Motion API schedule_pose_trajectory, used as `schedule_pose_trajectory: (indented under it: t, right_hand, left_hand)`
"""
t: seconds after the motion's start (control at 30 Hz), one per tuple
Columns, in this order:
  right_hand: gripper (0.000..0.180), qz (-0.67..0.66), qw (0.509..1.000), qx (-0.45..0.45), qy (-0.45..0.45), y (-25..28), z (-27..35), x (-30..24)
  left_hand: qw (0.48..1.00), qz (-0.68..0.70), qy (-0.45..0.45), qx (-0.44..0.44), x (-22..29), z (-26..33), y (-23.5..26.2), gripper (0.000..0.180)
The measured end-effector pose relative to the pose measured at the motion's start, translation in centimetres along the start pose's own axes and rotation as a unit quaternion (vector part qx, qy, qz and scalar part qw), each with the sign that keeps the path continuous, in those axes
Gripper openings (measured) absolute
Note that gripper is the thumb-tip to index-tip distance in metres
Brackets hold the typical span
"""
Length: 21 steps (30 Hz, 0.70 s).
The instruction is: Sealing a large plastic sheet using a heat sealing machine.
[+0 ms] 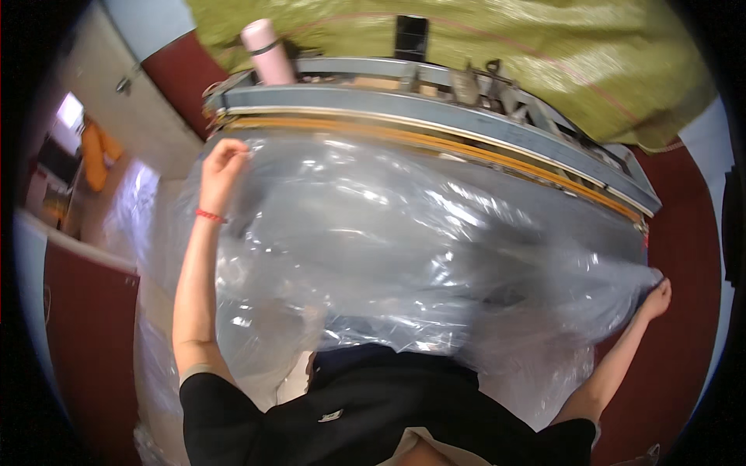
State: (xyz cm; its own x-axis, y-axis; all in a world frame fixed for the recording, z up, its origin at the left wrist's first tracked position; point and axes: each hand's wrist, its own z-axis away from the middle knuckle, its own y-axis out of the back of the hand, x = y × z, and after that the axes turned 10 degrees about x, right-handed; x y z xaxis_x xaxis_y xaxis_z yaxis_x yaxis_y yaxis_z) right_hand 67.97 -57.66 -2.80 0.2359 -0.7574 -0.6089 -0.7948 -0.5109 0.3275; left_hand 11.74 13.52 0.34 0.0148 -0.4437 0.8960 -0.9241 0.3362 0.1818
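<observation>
A wide sheet of clear plastic film [350,225] spreads between my arms, wrinkled and shiny. At its far left corner my left hand [224,161] pinches the film's edge, a red bracelet round the wrist. Out to the right, my right hand [659,298] is closed on the film, which gathers into folds toward the fist. The film hangs down in front of my body and past both sides. Beyond it runs a long machine with a grey metal beam [373,105] and an orange bar [435,144] along its near side.
On the machine's frame stand a pink bottle [266,53], a dark phone-like slab [411,38] and several metal tools [491,81]. Yellow-green woven sheeting [544,46] covers the back. An open door [124,85] is at the left, with more clear film on the floor near it.
</observation>
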Motion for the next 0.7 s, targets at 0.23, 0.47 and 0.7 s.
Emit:
schedule_pose_trajectory:
  t: [0.23,0.47,0.7]
  right_hand:
    - [0.025,-0.301,0.875,-0.350,0.151,2.8,19.6,-37.0]
    - [0.038,-0.547,0.622,-0.404,0.388,3.8,39.4,-52.0]
    - [0.016,-0.426,0.560,-0.700,0.124,-0.8,34.0,-41.6]
  left_hand:
    - [0.999,0.032,0.011,-0.033,5.8,6.9,2.1,0.005]
    - [0.993,-0.039,-0.060,-0.096,11.8,9.7,2.2,0.012]
    - [0.875,-0.401,-0.034,-0.270,4.0,10.3,10.0,0.021]
